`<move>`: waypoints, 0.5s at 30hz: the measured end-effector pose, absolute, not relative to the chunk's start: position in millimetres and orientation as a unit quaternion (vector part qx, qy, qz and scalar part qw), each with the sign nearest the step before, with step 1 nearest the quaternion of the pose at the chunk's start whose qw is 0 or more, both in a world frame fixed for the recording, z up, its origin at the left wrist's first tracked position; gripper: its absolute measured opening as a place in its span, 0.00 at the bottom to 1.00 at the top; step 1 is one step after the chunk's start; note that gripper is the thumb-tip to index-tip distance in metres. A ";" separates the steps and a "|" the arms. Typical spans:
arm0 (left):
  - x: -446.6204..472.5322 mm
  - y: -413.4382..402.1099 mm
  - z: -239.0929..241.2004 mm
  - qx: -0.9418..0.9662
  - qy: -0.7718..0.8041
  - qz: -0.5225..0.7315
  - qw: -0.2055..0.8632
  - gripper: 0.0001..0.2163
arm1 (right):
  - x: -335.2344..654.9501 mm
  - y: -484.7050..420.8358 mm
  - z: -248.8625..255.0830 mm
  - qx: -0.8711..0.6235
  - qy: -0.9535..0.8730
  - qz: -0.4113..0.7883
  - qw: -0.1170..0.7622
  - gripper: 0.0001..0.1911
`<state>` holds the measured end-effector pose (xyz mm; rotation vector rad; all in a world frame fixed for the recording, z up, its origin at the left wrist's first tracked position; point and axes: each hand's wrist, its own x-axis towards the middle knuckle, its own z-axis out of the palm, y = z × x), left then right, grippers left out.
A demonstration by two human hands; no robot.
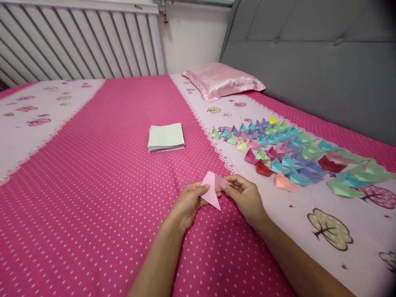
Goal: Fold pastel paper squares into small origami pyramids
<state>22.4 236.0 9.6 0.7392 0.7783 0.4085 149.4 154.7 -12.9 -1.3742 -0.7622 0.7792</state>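
A partly folded piece of pink origami paper (211, 186) is held between my two hands just above the bed. My left hand (190, 202) pinches its left side, thumb on top and fingers underneath. My right hand (244, 197) grips the paper's right corner between thumb and fingertips. One pointed flap hangs down toward me, and another reaches across to the right fingers. Beyond my hands lies a stack of square paper (166, 136), its top sheet pale green. To the right stand rows of small folded paper boats (280, 165) in many colours.
The bed has a pink dotted bedspread (102, 185) with pale tree-print bands. A pink satin pillow (222, 80) lies at the far side, by the grey padded headboard (312, 62). Behind the bed is a white radiator (80, 41).
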 end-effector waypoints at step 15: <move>16.6 234.9 1.2 0.494 0.336 0.206 0.775 0.15 | 150.8 152.0 -8.2 -0.597 -0.348 0.379 0.616 0.17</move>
